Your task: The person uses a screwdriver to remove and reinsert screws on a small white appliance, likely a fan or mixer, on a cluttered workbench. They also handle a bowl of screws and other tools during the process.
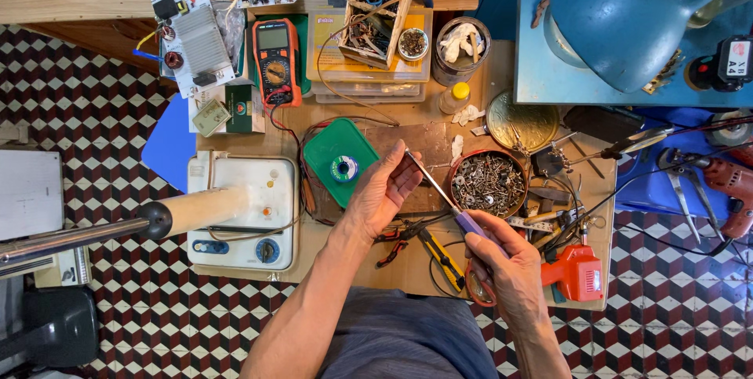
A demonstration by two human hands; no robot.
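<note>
My right hand (pixel 508 261) grips the purple handle of a thin screwdriver (pixel 447 198), its metal shaft pointing up and left. My left hand (pixel 382 191) is raised over the workbench with fingers curled, and its fingertips pinch the tip of the shaft near the bench's middle. Whatever small part sits between those fingertips is too small to see. Just right of the shaft stands a round bowl of screws (pixel 488 183). A green lid with a solder spool (pixel 342 165) lies left of my left hand.
An orange multimeter (pixel 276 61), circuit boards (pixel 188 22) and a wooden box of parts (pixel 376 6) sit at the back. A white appliance (pixel 247 214) with a long pole (pixel 118 226) lies left. Pliers (pixel 404 238), an orange soldering gun (pixel 576 273), a drill (pixel 733 187) and a blue lamp (pixel 627 18) crowd the right.
</note>
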